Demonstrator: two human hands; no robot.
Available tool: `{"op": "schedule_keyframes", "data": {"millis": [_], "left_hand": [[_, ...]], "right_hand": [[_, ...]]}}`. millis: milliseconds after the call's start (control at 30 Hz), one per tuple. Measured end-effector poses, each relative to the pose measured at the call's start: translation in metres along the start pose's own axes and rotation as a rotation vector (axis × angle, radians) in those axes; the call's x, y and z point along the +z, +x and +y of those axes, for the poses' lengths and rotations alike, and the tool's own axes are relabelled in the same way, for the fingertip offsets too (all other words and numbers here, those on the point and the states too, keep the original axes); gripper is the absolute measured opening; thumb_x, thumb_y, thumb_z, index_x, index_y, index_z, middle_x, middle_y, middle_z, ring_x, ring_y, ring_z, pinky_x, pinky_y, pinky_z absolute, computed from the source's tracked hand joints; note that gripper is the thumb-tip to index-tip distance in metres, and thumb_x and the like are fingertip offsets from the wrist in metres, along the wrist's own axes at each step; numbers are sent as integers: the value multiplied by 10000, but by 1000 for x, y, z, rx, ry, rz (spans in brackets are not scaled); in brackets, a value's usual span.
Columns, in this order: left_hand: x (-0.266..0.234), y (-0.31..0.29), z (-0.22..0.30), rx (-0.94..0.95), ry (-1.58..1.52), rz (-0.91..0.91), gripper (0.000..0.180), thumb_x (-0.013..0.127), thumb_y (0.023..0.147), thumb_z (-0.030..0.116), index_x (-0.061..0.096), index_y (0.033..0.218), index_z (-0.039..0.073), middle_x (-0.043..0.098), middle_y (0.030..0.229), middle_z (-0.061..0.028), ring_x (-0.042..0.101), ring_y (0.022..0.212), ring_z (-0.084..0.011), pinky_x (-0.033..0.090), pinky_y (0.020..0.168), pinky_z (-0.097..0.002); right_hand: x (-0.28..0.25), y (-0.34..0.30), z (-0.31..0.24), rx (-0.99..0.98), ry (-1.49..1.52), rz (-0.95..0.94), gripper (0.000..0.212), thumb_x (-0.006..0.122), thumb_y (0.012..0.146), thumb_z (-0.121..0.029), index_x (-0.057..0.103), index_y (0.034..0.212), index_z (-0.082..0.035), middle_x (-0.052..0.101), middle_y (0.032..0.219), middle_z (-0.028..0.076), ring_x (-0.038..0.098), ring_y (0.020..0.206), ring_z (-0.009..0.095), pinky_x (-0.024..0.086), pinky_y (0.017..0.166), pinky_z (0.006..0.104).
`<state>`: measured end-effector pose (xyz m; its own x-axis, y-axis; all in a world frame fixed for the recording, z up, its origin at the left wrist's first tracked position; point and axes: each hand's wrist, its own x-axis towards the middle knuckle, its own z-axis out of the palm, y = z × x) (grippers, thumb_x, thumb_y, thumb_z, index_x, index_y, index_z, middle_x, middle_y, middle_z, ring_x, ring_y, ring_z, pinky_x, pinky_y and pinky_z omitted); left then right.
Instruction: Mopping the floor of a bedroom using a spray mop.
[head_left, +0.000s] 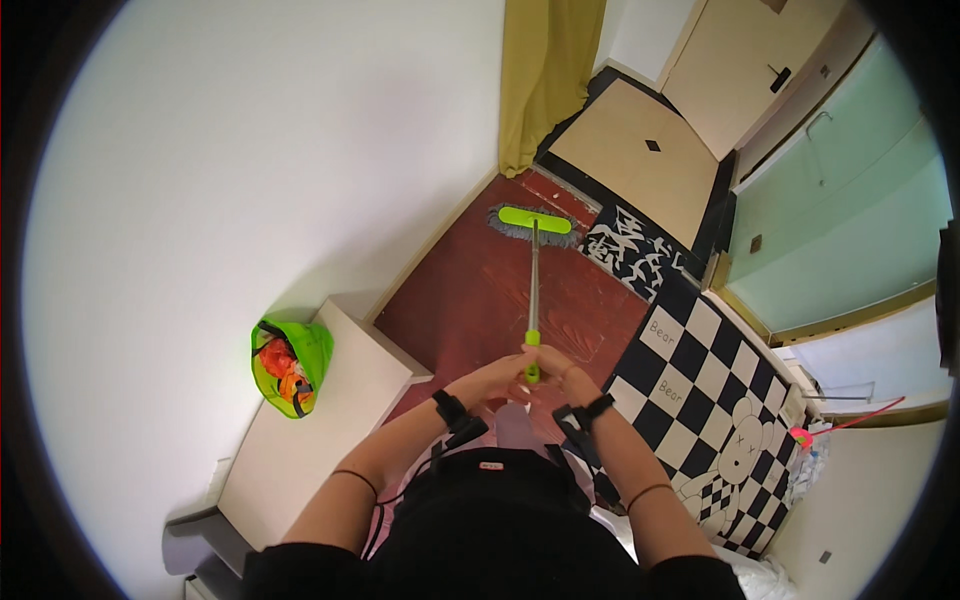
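A flat mop (535, 280) with a lime-green head plate, a grey shaggy fringe and a silver pole stretches out ahead of me. Its head rests on the dark red floor (455, 270), near the far wall corner. Around the green grip at the pole's near end, my left hand (500, 378) and my right hand (556, 368) are closed close together. Some of their fingers are hidden by the grip and by each other. Black bands with small devices sit on both wrists.
At left, a green bag (320, 345) with orange items stands on a pale cabinet (300, 455). To the right lie a checkered mat (690, 400) and a black-and-white patterned mat (630, 245). A yellow curtain (540, 80) hangs ahead, beside the doorway; a glass partition (840, 200) stands right.
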<state>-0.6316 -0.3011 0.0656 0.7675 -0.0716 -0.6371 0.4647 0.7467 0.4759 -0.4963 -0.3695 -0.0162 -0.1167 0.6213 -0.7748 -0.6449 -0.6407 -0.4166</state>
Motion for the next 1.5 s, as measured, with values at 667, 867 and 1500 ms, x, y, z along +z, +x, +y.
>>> {"op": "schedule_keyframes", "data": {"millis": [667, 867, 1500], "left_hand": [[80, -165, -33, -230, 1455, 1172, 259, 641, 671, 159, 456, 804, 37, 560, 595, -187, 575, 596, -365, 447, 539, -459], [76, -121, -2, -9, 1550, 971, 222, 617, 688, 138, 462, 810, 35, 554, 576, -171, 570, 567, -358, 444, 516, -452], [115, -167, 86, -144, 1835, 856, 329, 705, 623, 250, 570, 863, 71, 591, 670, -136, 572, 649, -321, 434, 572, -410]], "right_hand": [[77, 96, 42, 181, 56, 59, 70, 536, 698, -84, 546, 692, -15, 607, 661, 128, 619, 600, 228, 490, 539, 375], [22, 97, 13, 74, 126, 159, 117, 485, 771, -127, 512, 720, -25, 567, 636, 93, 618, 611, 236, 503, 564, 392], [8, 28, 51, 332, 520, -239, 210, 526, 806, -190, 555, 942, -32, 598, 863, 126, 605, 775, 234, 518, 722, 348]]}}
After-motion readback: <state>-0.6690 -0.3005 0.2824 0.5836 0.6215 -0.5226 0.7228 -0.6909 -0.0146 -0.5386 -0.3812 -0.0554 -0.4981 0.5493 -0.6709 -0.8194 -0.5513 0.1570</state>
